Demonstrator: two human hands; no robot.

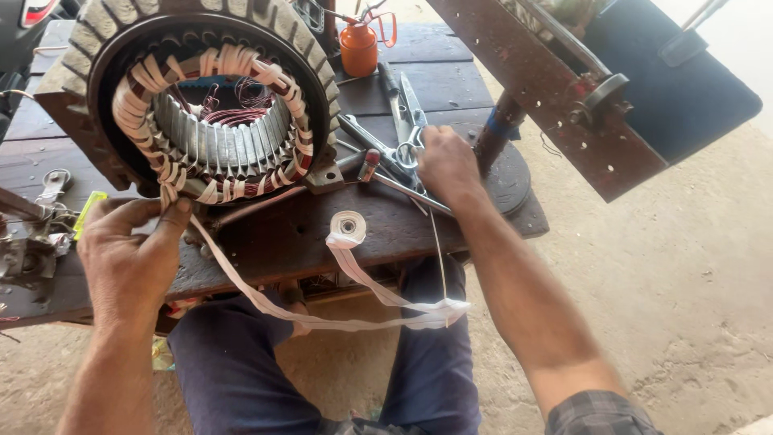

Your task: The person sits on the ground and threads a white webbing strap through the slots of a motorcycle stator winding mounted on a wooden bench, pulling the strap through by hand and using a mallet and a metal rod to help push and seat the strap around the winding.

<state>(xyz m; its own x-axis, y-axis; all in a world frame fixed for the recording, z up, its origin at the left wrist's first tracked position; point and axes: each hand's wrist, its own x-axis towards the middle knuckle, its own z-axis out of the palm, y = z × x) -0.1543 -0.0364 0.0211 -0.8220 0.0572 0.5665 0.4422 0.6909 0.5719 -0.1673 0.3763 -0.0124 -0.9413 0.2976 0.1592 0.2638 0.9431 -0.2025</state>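
The left hand [133, 242] pinches the white cloth tape [266, 302] between thumb and fingers, right at the lower rim of the motor stator [217, 105], where the tape leaves the wrapped copper windings. From that grip the tape runs down and to the right, sags across the person's lap, then climbs back to a small tape roll [348, 225] standing on the near edge of the dark wooden worktop [274, 234].

The right hand [444, 165] lies well to the right of the stator, closed over the handles of metal scissors [386, 145]; their blades point up and left, towards the stator. The left hand is far nearer the windings.

The stator is ribbed cast metal outside, with bright steel slots inside and tape-bound coils. An orange oil can [359, 47] stands behind.
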